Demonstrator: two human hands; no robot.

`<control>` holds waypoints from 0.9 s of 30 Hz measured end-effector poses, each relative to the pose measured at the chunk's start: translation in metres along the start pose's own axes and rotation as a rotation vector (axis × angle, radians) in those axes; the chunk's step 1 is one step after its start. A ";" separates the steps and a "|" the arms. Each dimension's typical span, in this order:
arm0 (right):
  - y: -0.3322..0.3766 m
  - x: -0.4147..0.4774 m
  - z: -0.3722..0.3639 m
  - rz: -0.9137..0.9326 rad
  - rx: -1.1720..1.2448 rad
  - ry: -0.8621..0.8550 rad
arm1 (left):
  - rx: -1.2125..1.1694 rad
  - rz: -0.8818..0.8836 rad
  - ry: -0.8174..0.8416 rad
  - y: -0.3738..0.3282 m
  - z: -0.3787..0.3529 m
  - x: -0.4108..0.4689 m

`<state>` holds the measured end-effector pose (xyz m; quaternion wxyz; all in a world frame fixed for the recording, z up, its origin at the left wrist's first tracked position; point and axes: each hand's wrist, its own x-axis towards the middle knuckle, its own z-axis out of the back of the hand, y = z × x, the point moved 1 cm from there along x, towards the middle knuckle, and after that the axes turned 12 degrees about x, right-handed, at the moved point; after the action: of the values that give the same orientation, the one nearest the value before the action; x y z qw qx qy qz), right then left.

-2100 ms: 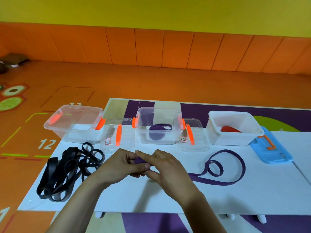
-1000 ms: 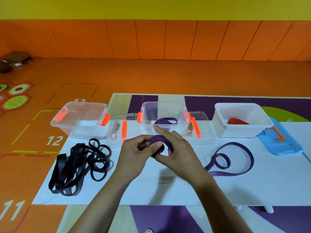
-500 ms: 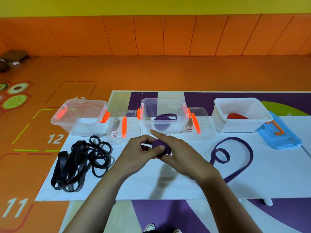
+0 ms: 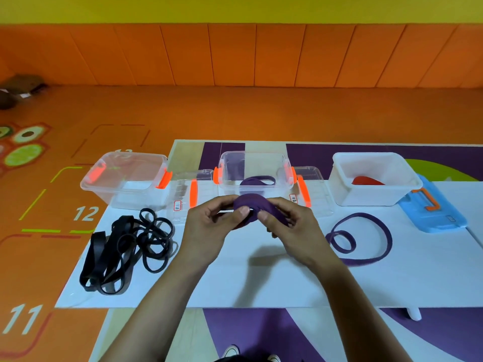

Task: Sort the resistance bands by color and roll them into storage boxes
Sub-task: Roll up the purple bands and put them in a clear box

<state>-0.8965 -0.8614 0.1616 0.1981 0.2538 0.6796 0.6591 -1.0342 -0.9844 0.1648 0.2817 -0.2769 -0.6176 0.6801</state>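
Purple band roll point(image 4: 251, 204) is pinched in the grip of our left hand point(image 4: 207, 231) and right hand point(image 4: 292, 228), just above the bench point(image 4: 261, 286); its loose tail point(image 4: 364, 262) lies on the bench, rightward

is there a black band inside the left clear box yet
No, the left clear box shows nothing dark inside; the black bands lie tangled on the white table in front of it.

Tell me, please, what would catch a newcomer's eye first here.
The left hand and right hand pinch a half-rolled purple band above the table's centre, its loose tail looping away to the right. A tangle of black bands lies at the table's left.
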 end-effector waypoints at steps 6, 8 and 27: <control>-0.001 -0.002 -0.010 0.019 -0.053 -0.062 | -0.043 0.017 -0.014 -0.002 -0.010 -0.006; 0.002 -0.003 -0.003 0.014 -0.162 -0.026 | 0.012 0.056 0.061 -0.005 -0.006 -0.006; 0.016 -0.006 -0.002 0.075 0.118 -0.082 | 0.005 -0.066 0.174 -0.026 0.001 -0.003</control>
<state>-0.8916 -0.8667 0.1772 0.1855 0.3170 0.6986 0.6141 -1.0316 -0.9854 0.1907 0.3574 -0.3137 -0.5979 0.6453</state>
